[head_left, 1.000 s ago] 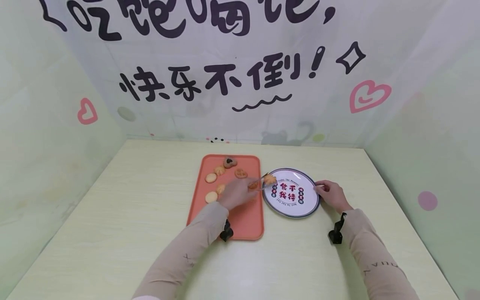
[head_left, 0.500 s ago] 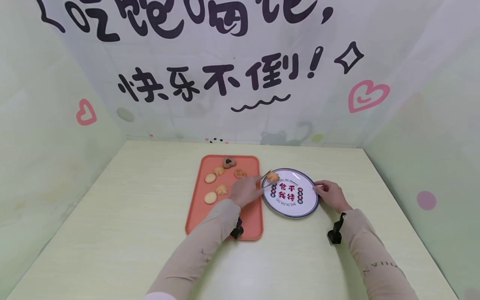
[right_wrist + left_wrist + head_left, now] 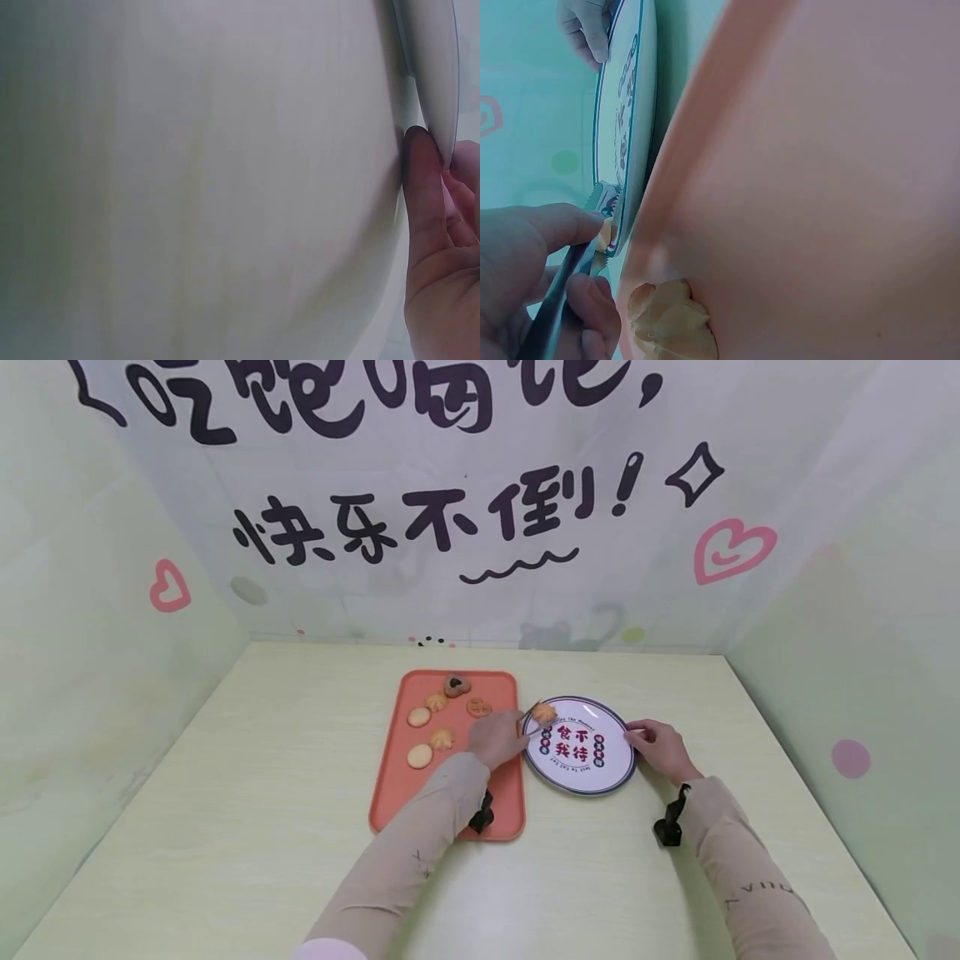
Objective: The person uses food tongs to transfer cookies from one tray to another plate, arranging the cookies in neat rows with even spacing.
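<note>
Where the gripped cookie (image 3: 544, 713) sits: over the far-left rim of the plate (image 3: 585, 778), caught between the arms of the tongs (image 3: 556, 300), just beyond the left hand (image 3: 498, 739) and well apart from the right hand (image 3: 663, 750). Whether its underside touches the plate, no view can tell.

Left hand: clamped round the tongs, thumb and fingers bent about the metal, and it's hovering over the right side of the orange tray (image 3: 401, 797), tongs pointing across to the plate.

Tongs: serrated tips right at the plate's rim in the left wrist view, a sliver of pale orange cookie peeking out between them.

Right hand: pinching the plate's opposite rim, digits on both faces of the edge, as the right wrist view shows up close.

Plate: white with a dark blue border and red characters in the middle, lying just beside the tray, between the two hands.

Tray: six more cookies in sight, all to the left of the plate; the heart-shaped cookie (image 3: 456, 685) takes the far end, the patterned round cookie (image 3: 478, 707) lies just past the left hand, and plain rounds and swirls are strung down the left side.

Counter (image 3: 225, 793): pale wood grain under tray and plate alike.

Sleeves: beige on both arms, a black mount (image 3: 667, 828) at each wrist.
</note>
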{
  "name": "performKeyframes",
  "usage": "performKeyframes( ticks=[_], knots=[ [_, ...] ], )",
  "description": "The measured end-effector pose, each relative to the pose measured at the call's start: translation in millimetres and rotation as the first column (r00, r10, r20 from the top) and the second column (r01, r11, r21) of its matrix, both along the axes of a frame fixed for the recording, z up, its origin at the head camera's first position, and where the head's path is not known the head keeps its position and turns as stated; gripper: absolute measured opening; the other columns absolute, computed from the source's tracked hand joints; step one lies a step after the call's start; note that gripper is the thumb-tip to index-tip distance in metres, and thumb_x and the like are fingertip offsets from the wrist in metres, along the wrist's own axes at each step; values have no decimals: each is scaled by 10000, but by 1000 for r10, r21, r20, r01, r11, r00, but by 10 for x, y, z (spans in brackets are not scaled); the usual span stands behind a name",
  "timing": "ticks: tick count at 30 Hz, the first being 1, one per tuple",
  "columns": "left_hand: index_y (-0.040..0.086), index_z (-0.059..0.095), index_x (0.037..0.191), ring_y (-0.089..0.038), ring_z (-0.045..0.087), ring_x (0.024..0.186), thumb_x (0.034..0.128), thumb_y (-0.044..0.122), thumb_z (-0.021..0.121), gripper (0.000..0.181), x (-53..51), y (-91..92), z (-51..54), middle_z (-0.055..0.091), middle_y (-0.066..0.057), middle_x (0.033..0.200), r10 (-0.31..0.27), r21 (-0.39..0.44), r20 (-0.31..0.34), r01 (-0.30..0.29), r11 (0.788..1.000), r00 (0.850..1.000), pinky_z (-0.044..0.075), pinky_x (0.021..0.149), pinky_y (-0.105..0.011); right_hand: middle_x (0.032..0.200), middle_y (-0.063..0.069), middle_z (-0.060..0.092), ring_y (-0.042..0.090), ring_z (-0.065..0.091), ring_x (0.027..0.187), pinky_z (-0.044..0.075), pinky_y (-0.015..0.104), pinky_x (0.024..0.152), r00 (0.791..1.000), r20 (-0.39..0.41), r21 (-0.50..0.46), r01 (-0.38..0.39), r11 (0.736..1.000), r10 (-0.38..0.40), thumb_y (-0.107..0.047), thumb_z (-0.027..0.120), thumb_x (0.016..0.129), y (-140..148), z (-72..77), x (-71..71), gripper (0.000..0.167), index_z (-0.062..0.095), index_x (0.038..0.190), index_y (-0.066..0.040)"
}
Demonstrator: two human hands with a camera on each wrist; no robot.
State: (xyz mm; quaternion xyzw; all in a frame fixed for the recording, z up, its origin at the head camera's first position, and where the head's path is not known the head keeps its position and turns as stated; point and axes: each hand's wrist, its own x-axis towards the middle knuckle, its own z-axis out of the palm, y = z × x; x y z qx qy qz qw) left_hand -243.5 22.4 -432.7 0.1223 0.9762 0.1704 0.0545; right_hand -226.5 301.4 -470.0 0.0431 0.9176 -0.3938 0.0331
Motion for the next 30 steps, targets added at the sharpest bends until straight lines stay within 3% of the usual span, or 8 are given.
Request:
performKeyframes(
  ticks=[5,9,16,22,27,30],
  knots=[
    [156,622,1032,-120,502,647,819,331,618,276,-8,17,18,595,39,802,10,8,33,-10,1000,999,392,562,-275,850,120,570,204,498,723,406,247,611,1000,2,1,0,1000,0,-190,526,892,-16,6,5,361,527,1172,38],
    [167,606,1112,-118,510,678,821,349,615,344,-3,33,40,621,29,885,11,1,40,-12,1000,999,414,599,-297,846,127,574,190,505,708,408,226,588,1000,-16,6,-2,1000,2,-171,528,889,-23,16,14,346,533,1158,48],
    [178,537,1237,-131,512,651,826,365,603,457,15,-1,63,630,2,926,1,28,32,-2,1000,999,404,554,-300,846,136,582,173,517,696,414,206,563,999,-33,9,-8,1000,9,-151,532,886,-39,42,25,334,535,1144,61],
    [173,500,1276,-141,565,849,837,348,592,481,35,-84,91,585,-1,1136,-26,71,23,24,997,999,443,642,-308,830,126,573,177,505,692,403,220,562,999,-37,24,-12,1000,13,-161,533,886,-46,42,24,342,536,1141,66],
    [191,464,1306,-117,522,616,858,357,563,489,30,-186,137,633,12,922,-46,101,16,44,994,999,391,528,-269,827,122,564,189,492,698,396,231,575,999,-35,34,-5,999,6,-167,533,884,-43,39,16,342,542,1141,58],
    [214,439,1326,-109,481,565,869,376,542,496,39,-261,196,616,21,1031,-47,127,31,42,991,998,374,531,-262,834,121,565,187,495,703,401,228,579,1000,-28,38,3,999,-2,-172,536,882,-45,38,15,339,547,1141,46]
  ],
)
